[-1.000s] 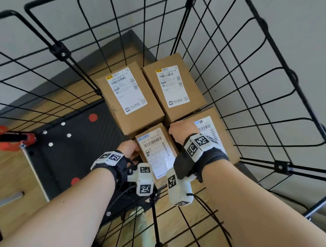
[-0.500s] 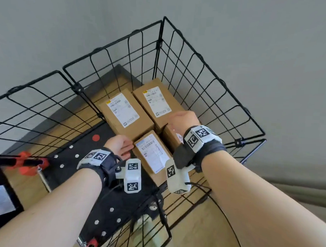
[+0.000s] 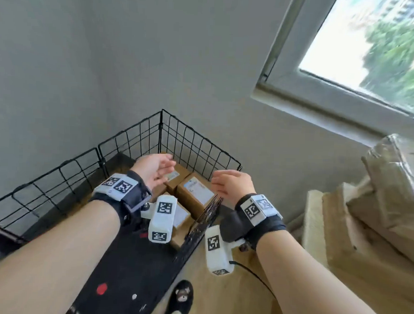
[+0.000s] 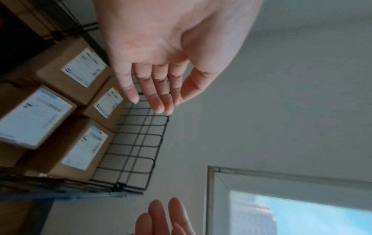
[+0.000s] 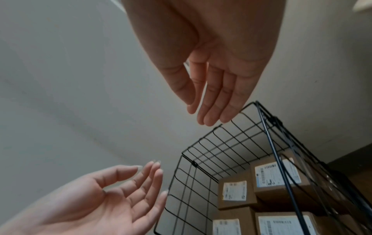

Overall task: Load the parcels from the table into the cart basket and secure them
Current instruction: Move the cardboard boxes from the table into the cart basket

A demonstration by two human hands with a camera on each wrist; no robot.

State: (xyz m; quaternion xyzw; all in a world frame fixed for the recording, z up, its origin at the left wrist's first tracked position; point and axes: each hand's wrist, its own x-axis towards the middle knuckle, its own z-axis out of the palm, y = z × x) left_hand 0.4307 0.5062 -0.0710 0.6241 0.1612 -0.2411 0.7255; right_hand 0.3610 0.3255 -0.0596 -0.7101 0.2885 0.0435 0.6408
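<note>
- Head view: our left hand (image 3: 154, 170) and right hand (image 3: 232, 186) hover loose-fingered, holding nothing.
- Parcels (image 3: 195, 191) in the basket (image 3: 201, 142) at 12 o'clock are half-hidden behind our wrists.

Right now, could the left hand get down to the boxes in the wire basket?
Probably yes. The left hand hovers open and empty just above the wire basket, whose top shows no lid or cover. The boxes lie label-up below with nothing over them, and the right hand is off to the side.

Four brown cardboard parcels (image 4: 66, 68) with white labels facing up lie packed side by side in the black wire cart basket (image 3: 141, 135).
</note>
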